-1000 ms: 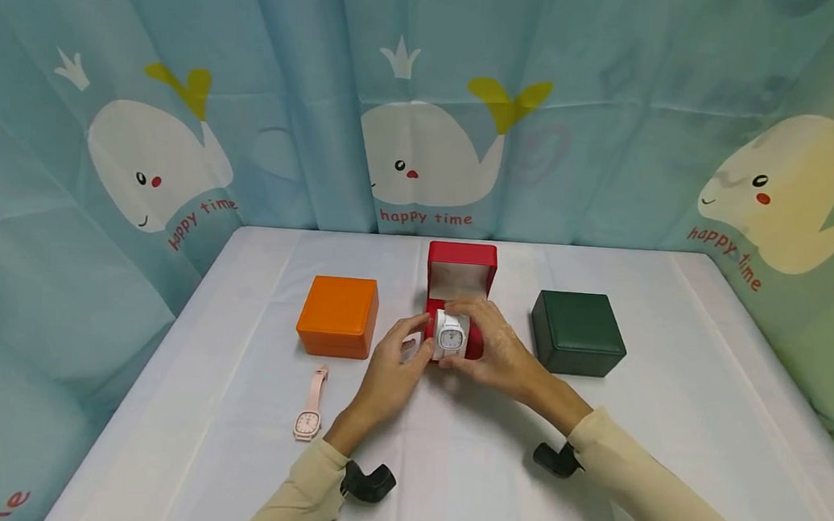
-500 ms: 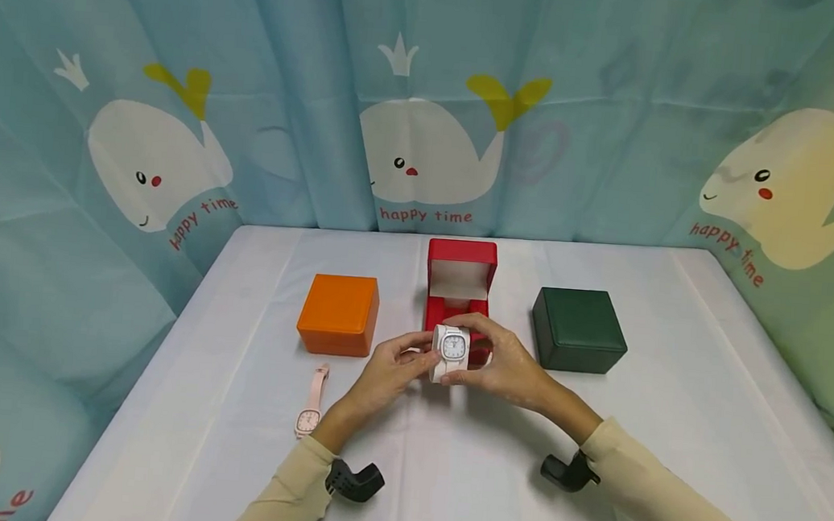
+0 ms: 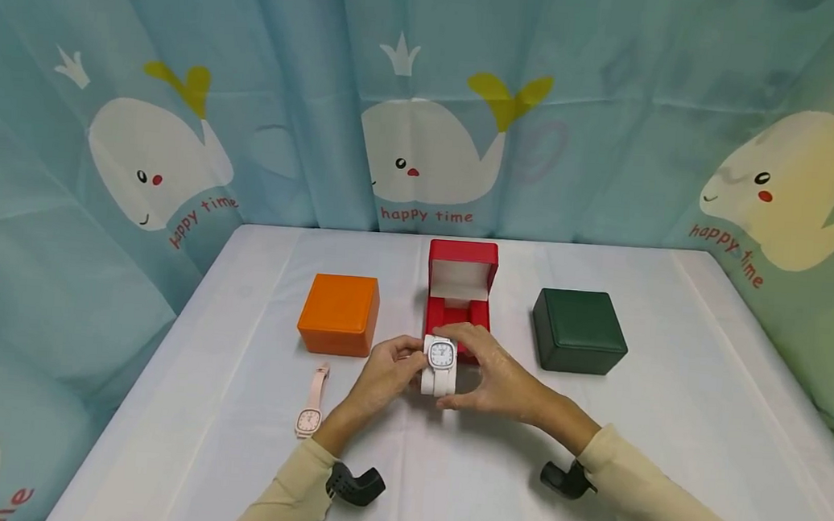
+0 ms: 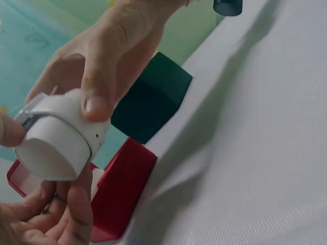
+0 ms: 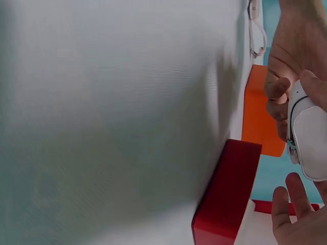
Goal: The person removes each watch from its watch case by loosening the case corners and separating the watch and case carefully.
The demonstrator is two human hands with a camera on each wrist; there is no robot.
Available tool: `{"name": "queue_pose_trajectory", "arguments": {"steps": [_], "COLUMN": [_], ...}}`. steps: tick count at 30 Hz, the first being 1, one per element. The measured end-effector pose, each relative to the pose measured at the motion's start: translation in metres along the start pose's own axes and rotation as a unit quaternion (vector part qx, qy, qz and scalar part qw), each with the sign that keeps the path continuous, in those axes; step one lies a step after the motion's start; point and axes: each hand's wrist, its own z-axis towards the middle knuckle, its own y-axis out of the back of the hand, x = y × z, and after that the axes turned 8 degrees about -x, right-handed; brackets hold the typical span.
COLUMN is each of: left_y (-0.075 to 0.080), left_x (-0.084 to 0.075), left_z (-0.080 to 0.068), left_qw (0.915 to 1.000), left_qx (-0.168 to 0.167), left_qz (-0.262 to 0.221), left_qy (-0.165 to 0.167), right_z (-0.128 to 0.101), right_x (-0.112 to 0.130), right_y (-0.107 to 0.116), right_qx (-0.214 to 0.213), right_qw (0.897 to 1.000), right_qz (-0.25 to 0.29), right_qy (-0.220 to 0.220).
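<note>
While both sleeves come in from the near edge of the white table (image 3: 601,322), the two hands meet just in front of the red box (image 3: 460,296).

Left hand (image 3: 383,374): fingers curled, pinching the left side of the white watch (image 3: 440,365), which is wrapped on its white cushion. Right hand (image 3: 499,375): thumb and fingers curled round the right side of the same watch; the left wrist view shows the thumb pressing on the band. Watch face is turned up toward the head camera.

Watch is held above the table, out of the box, near its front edge.

Pink watch (image 3: 310,410) lies flat on the table to the left, strap stretched away from the person, untouched.

Red box stands open, lid upright, pale lining showing, its red slot with nothing in it. Orange box (image 3: 338,315) to its left and green box (image 3: 577,331) to its right, both shut.

Judgement: white watch is out of its box and in hand; pink watch and the two shut boxes not yet handled.

Whale-print curtain (image 3: 426,132) behind.
</note>
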Motion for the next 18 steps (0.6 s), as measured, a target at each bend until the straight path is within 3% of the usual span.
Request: {"name": "queue_pose_trajectory", "arguments": {"steps": [11, 15, 18], "left_y": [-0.003, -0.004, -0.003], "left_x": [-0.001, 0.0, 0.0], "left_z": [-0.001, -0.001, -0.002], "left_qw": [0.9995, 0.9995, 0.9998], "left_qx": [-0.03, -0.03, -0.015], "left_qz": [0.007, -0.004, -0.012], "left_qy": [0.008, 0.004, -0.004], "right_z": [-0.002, -0.006, -0.009], "right_x": [-0.006, -0.008, -0.007], "right_y": [-0.005, -0.006, -0.006], "right_qx": [-0.013, -0.012, 0.001], "right_qw": [0.999, 1.0, 0.996], "right_qz": [-0.027, 0.019, 0.08], "right_qy": [0.015, 0.005, -0.04]}}
